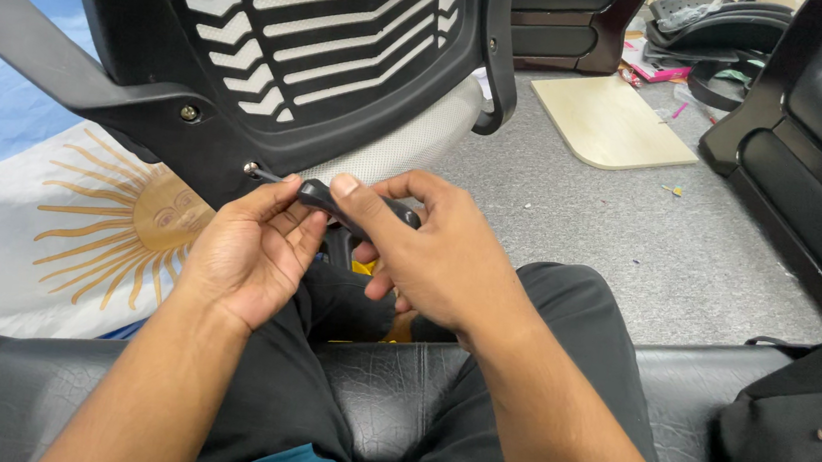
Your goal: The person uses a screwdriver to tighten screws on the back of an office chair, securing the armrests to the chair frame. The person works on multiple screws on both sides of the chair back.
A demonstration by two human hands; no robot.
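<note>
We hold a small black tool (358, 208) with both hands. Our right hand (438, 259) is closed around its dark handle, thumb on top. Our left hand (248, 251) cups under the front end, and its fingers are curled lightly on the tool, not squeezed tight.

The tool lies almost flat, and its long way runs from right to left. A thin metal tip sticks out past our left grip and points at a screw (251, 168) in the black chair back (247, 55). The tip looks like it touches the screw, but it is too small to be sure. Our left hand is the one nearer the screw.

A second screw (188, 113) sits up and to the left. Below our hands are our legs in dark trousers (564, 316).
</note>
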